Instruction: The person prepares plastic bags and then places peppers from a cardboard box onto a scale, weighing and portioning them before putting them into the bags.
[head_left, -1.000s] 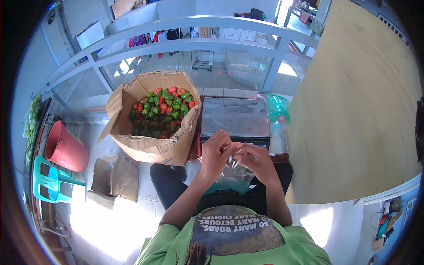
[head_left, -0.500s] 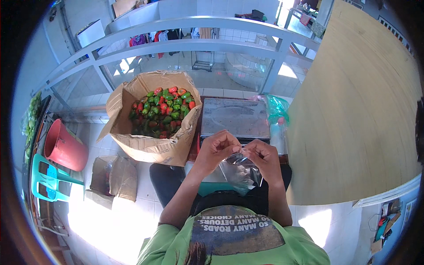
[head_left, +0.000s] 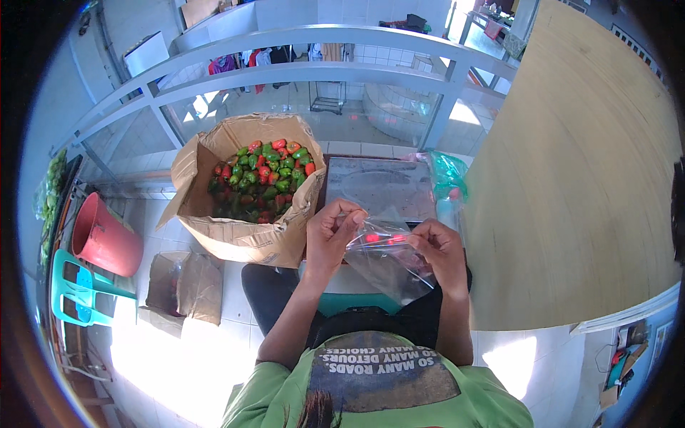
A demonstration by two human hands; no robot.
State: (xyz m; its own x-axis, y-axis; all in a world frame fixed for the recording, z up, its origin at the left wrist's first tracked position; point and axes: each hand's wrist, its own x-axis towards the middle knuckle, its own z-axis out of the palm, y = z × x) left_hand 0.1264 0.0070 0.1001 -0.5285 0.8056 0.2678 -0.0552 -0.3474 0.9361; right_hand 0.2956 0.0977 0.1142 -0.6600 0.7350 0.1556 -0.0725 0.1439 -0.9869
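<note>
"What do we have between our hands?"

"A clear plastic bag (head_left: 389, 274). Our left hand (head_left: 334, 232) pinches one side of its rim between thumb and fingers, and our right hand (head_left: 440, 250) pinches the other side, so we hold the film spread between the two."

"Are our hands touching?"

"No, they stand apart, each clamped on the bag."

"And where does it hang?"

"Right in front of us, at the near edge of the digital weighing scale (head_left: 382, 178). A red glow from the scale shows through the film."

"What do we see beside it?"

"Just left of the scale we have a large cardboard box (head_left: 246, 242), open at the top, with red and green peppers (head_left: 267, 175) inside. A green plastic bag (head_left: 448, 170) lies by the scale's right side."

"And farther to our left?"

"On the floor we see a smaller cardboard box (head_left: 200, 285), a turquoise plastic chair (head_left: 61, 289) and a red bucket (head_left: 114, 242)."
</note>
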